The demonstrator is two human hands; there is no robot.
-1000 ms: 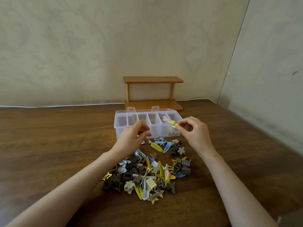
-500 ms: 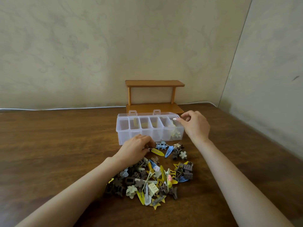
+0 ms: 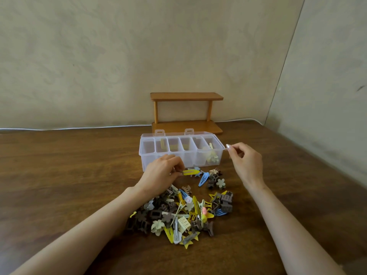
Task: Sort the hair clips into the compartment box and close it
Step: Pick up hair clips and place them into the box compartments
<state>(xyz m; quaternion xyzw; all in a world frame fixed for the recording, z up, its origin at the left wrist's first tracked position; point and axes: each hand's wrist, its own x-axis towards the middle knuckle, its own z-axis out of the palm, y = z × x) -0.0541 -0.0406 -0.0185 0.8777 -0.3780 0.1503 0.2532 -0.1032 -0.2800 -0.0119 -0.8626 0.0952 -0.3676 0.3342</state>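
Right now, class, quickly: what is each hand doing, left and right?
Left hand: pinches a yellow clip.
Right hand: loosely curled, holds nothing visible.

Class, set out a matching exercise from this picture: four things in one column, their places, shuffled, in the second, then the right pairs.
Things:
1 yellow snap clip
2 blue snap clip
3 wooden shelf
4 right hand

Places:
a behind the compartment box
b lying loose on the table, before the box
c beside the box's right end
d pinched by the left hand

Pairs: 1-d, 2-b, 3-a, 4-c
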